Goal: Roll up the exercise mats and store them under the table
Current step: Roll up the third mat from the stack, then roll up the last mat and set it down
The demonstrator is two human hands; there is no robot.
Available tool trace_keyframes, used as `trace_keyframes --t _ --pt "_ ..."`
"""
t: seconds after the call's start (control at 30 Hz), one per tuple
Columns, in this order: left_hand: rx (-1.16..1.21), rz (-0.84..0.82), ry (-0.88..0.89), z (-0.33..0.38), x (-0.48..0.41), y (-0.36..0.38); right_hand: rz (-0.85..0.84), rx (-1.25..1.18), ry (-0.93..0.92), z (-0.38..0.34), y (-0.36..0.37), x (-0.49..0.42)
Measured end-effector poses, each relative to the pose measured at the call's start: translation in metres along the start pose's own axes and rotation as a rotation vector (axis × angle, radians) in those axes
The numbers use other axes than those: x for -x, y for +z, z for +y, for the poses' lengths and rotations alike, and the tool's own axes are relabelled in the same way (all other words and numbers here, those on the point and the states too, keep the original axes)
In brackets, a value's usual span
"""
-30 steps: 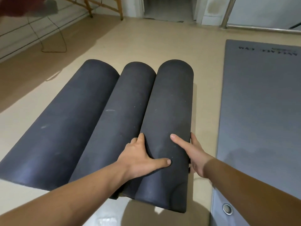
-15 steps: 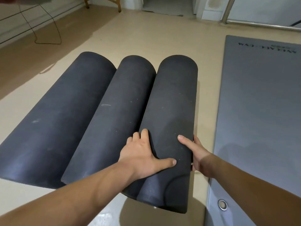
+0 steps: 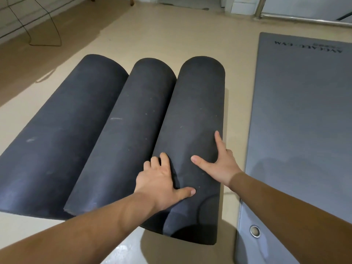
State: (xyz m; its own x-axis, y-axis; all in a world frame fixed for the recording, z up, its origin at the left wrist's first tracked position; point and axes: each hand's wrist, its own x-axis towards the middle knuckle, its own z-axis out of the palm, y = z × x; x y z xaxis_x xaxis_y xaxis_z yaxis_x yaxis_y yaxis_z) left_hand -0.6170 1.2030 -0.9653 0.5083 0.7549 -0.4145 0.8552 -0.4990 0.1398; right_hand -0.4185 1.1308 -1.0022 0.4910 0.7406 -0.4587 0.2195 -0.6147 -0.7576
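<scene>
1. Thin wire [image 3: 45, 35]: looped on the floor [image 3: 171, 35] at far left, beside a wall. Well apart from the mats.

2. Left rolled mat [image 3: 62, 140]: dark, fully rolled, lying on the floor. Its right flank touches the next roll.

3. Middle rolled mat [image 3: 129, 134]: dark, fully rolled, lying between its two neighbours and touching both.

4. Left grip [image 3: 162, 181]: released and spread. Fingers lie in the groove between the middle roll and the right one, and the thumb reaches across the top of the right roll. It rests on the roll and grasps nothing.

5. Right rolled mat [image 3: 198, 111]: dark, fully rolled, on the floor, with both grips on its near half. Its near end shows the spiral of layers.

6. Right grip [image 3: 219, 166]: released, palm flat on the roll's right flank. The forefinger points along the roll and the thumb is spread towards the left grip. The remaining fingers pass over the far side, hidden.

7. Flat grey mat [image 3: 304, 130]: unrolled on the floor at right, near the right roll with a strip of floor between. It has printed lettering at its far end, upside down to the camera, and a metal eyelet [image 3: 254, 231] in its near corner.

8. Metal rail [image 3: 304, 19]: along the wall base, far right.
</scene>
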Motion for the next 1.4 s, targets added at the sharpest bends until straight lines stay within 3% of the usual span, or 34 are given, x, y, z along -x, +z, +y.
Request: trace_keyframes --t 0.13,0.33,0.5,0.7,0.83,0.97,1.13,1.27,1.4 --pt "-0.057 -0.017 -0.022 0.009 0.001 0.002 0.044 0.137 0.016 0.004 0.008 0.002" --pt "0.132 -0.049 -0.04 -0.005 0.006 -0.014 0.036 0.081 -0.019 -0.019 0.0 0.008" --pt "0.115 0.057 0.097 -0.005 0.016 -0.033 0.115 0.022 -0.11 -0.039 -0.011 0.009" --pt "0.189 0.17 0.134 -0.007 0.01 -0.041 0.13 -0.049 -0.107 -0.039 -0.027 0.01" --pt "0.202 0.214 0.237 0.004 0.006 -0.046 0.119 0.093 -0.097 -0.039 -0.046 0.022" --pt "0.15 0.138 0.422 0.049 0.004 -0.062 0.038 0.364 -0.082 -0.032 -0.094 0.044" --pt "-0.04 -0.003 0.65 0.145 0.002 -0.052 -0.042 0.528 0.008 0.033 -0.149 0.097" --pt "-0.214 -0.129 0.779 0.226 0.007 -0.015 -0.046 0.404 0.145 0.115 -0.162 0.133" --pt "-0.36 -0.231 0.872 0.283 0.021 0.032 0.056 0.369 0.184 0.182 -0.186 0.155"
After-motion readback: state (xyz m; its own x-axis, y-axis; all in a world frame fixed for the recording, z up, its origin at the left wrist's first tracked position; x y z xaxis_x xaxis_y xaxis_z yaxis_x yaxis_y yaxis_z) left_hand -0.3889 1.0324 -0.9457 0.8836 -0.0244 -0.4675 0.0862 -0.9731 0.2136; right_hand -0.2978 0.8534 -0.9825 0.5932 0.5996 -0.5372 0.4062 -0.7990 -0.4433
